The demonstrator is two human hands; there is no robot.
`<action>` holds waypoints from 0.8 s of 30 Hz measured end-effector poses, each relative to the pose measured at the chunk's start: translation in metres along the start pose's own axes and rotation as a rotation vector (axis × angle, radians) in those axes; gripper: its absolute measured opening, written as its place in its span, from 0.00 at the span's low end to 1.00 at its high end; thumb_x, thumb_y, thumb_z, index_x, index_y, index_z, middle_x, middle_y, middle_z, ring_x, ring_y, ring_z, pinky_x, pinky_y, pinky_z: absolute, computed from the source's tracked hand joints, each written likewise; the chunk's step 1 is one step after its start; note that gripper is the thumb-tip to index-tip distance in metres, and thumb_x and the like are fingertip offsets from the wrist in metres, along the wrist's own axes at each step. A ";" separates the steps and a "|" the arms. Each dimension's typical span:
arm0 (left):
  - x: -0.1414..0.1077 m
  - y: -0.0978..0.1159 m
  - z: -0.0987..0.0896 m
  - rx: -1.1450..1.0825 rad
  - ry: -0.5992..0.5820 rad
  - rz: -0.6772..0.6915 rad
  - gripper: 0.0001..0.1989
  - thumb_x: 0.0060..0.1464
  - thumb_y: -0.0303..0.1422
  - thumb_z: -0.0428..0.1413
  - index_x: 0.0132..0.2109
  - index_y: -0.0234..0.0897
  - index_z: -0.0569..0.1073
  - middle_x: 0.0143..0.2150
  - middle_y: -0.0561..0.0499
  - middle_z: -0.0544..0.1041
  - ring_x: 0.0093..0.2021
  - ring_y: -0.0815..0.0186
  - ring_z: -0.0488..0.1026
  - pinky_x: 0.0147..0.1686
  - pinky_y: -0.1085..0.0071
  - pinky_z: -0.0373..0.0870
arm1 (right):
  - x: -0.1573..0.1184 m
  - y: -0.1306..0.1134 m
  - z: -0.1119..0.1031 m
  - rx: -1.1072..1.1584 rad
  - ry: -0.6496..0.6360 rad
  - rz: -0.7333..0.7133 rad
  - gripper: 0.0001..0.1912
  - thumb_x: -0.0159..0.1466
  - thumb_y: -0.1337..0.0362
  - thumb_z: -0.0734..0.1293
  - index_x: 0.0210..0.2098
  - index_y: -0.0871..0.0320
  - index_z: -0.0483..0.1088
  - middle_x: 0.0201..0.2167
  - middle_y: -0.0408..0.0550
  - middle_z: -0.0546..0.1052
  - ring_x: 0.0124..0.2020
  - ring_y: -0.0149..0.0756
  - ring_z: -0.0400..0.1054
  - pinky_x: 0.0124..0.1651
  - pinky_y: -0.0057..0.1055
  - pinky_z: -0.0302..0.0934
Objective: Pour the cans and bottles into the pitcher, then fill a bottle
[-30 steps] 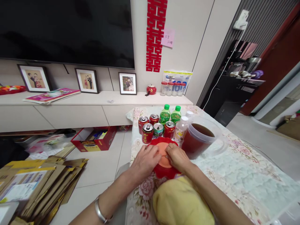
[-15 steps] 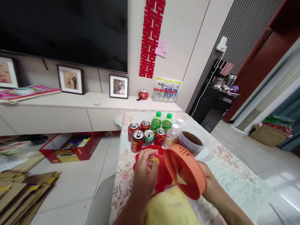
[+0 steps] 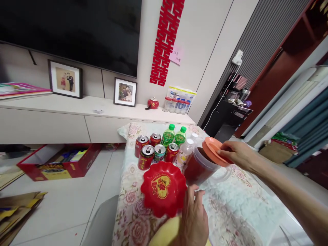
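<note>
My right hand (image 3: 234,154) grips an orange lid (image 3: 214,150), tilted over the mouth of a clear plastic pitcher (image 3: 202,169) that holds dark reddish-brown liquid. The lid partly covers the pitcher's opening. Close to the right edge of a red scalloped plate (image 3: 174,186), my left hand (image 3: 196,212) is held with its fingers loosely bent and apart, nothing in them. Whether it touches the plate I cannot tell. Beneath that wrist lies something yellow (image 3: 165,232), partly hidden.
Behind the plate stand several drink cans (image 3: 146,158), green-capped bottles (image 3: 168,136) and white-capped bottles (image 3: 184,152). A flowered cloth (image 3: 135,205) covers the table. On the floor at left sit a red box (image 3: 84,167) and flattened cardboard (image 3: 20,208).
My right hand has carried the orange lid up and forward to the pitcher's mouth. My left hand has moved right, off the plate, uncovering its middle. The view has shifted slightly.
</note>
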State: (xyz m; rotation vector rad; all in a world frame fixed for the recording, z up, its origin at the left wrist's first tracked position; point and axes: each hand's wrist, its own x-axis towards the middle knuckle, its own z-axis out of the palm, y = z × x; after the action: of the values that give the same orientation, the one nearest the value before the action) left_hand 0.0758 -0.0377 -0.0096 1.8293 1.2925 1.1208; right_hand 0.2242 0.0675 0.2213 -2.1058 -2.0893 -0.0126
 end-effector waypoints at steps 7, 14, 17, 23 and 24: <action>-0.002 -0.006 0.014 0.107 -0.096 -0.087 0.31 0.51 0.13 0.44 0.57 0.41 0.74 0.64 0.42 0.71 0.64 0.58 0.70 0.62 0.62 0.71 | 0.021 -0.019 0.000 -0.143 -0.055 0.016 0.12 0.64 0.58 0.68 0.29 0.57 0.77 0.26 0.48 0.76 0.26 0.36 0.67 0.29 0.30 0.50; -0.003 -0.002 0.010 0.167 -0.189 -0.088 0.32 0.52 0.14 0.46 0.59 0.42 0.73 0.66 0.43 0.70 0.64 0.58 0.70 0.60 0.66 0.71 | 0.017 -0.026 0.002 -0.184 -0.095 0.012 0.12 0.65 0.57 0.68 0.29 0.57 0.76 0.27 0.49 0.77 0.28 0.37 0.69 0.29 0.31 0.51; -0.003 0.000 0.006 0.178 -0.202 -0.114 0.32 0.51 0.14 0.46 0.59 0.42 0.73 0.67 0.44 0.69 0.65 0.58 0.69 0.61 0.65 0.70 | 0.016 -0.028 0.007 -0.200 -0.108 0.008 0.12 0.65 0.57 0.68 0.28 0.57 0.75 0.28 0.49 0.77 0.28 0.37 0.68 0.29 0.31 0.50; -0.004 -0.002 0.010 0.243 -0.243 -0.106 0.32 0.52 0.14 0.47 0.59 0.44 0.72 0.66 0.45 0.69 0.64 0.57 0.70 0.60 0.65 0.71 | 0.017 -0.024 0.016 -0.186 -0.142 -0.014 0.13 0.66 0.58 0.66 0.29 0.57 0.75 0.28 0.49 0.78 0.27 0.36 0.69 0.29 0.30 0.50; -0.005 -0.003 0.013 0.251 -0.227 -0.092 0.32 0.51 0.14 0.47 0.59 0.43 0.72 0.66 0.45 0.70 0.64 0.57 0.70 0.59 0.64 0.71 | 0.018 -0.023 0.017 -0.180 -0.147 -0.024 0.14 0.66 0.57 0.66 0.28 0.57 0.75 0.28 0.49 0.78 0.27 0.35 0.68 0.29 0.30 0.50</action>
State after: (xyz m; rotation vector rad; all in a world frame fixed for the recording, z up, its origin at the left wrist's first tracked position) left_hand 0.0851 -0.0417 -0.0194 1.9881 1.4146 0.7034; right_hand 0.1999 0.0871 0.2099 -2.2463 -2.2754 -0.0521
